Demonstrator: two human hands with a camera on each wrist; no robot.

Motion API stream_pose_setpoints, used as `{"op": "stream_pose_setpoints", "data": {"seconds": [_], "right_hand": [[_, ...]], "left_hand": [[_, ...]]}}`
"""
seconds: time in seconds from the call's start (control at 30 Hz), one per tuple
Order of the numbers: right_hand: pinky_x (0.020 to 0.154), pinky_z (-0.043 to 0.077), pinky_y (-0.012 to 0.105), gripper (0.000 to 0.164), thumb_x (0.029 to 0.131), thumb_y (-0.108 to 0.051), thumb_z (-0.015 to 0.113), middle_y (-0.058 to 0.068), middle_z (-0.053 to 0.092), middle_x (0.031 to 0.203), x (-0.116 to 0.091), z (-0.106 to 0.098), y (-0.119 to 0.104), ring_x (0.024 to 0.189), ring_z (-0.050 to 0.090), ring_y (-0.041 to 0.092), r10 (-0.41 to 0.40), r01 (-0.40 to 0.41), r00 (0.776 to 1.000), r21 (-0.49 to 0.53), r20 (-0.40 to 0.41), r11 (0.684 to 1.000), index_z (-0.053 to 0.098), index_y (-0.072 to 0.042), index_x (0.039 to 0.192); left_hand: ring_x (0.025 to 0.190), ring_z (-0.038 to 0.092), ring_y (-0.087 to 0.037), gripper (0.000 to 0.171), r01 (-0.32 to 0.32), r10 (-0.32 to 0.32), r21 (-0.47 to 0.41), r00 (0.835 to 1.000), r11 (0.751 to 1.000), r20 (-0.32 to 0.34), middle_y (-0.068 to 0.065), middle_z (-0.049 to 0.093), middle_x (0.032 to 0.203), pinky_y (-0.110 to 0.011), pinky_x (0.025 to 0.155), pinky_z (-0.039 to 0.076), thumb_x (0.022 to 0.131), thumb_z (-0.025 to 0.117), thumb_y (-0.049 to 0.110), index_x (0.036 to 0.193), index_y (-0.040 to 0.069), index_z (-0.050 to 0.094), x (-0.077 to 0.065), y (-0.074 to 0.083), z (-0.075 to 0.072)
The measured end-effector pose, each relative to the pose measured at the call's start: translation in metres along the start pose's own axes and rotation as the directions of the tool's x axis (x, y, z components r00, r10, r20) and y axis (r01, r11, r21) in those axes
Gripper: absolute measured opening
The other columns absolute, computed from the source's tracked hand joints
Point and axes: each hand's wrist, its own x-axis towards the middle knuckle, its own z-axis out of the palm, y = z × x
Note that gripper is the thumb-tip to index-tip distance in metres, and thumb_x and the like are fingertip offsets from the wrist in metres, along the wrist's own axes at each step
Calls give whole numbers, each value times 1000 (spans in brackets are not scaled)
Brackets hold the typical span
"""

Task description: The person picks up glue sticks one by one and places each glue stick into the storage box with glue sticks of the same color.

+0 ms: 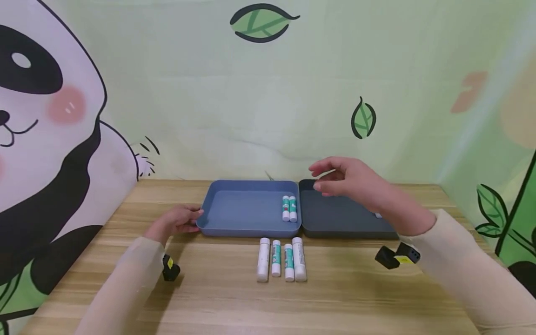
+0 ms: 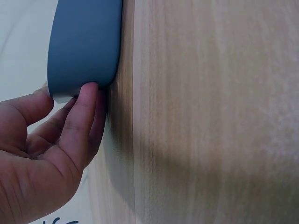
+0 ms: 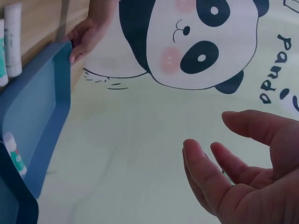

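My left hand (image 1: 181,218) holds the left end of a blue tray (image 1: 234,232), its thumb at the rim and fingers against the outer wall (image 2: 84,51). Raised above a dark grey tray (image 1: 335,218), my right hand (image 1: 349,179) has loosely bent, spread fingers with nothing between them, as the right wrist view also shows. Two small glue sticks with green labels (image 1: 289,208) lie side by side at the blue tray's right end. In front of the trays, several glue sticks lie in a row: larger white ones (image 1: 263,260) outside, smaller green-labelled ones (image 1: 276,258) between.
Both trays sit side by side on a wooden table (image 1: 234,307), near its back edge. A small white piece (image 1: 378,215) shows in the dark tray, mostly hidden by my right forearm. Behind stands a backdrop (image 1: 201,93) with a panda and leaves.
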Motion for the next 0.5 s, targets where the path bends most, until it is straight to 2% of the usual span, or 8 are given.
{"op": "stream_pose_setpoints", "data": {"seconds": [0.23,0.37,0.5], "right_hand": [[94,60,37,47,98,-19,70,20,61,138,-23,24,27,118,64,30,-28,28,1000,-67,-7,997,57,-1,139],[88,60,32,46,96,-19,72,20,63,135,-31,36,42,115,66,28,-3,4,1000,-60,7,998,59,-2,137],[85,59,30,47,96,-20,72,20,63,134,-32,47,57,113,65,27,36,-35,999,-47,23,998,59,-1,137]], "left_hand": [[86,60,-8,59,24,-24,17,999,1000,-24,-3,59,102,-22,81,63,109,48,16,159,-6,25,0,2,2],[82,60,-5,59,16,-16,18,1000,1000,-16,0,59,95,-21,79,62,109,48,16,159,-7,24,0,0,2],[83,58,-6,59,4,-3,22,1000,1000,-15,0,58,95,-20,78,62,109,47,16,159,-7,24,-2,0,1]]}}
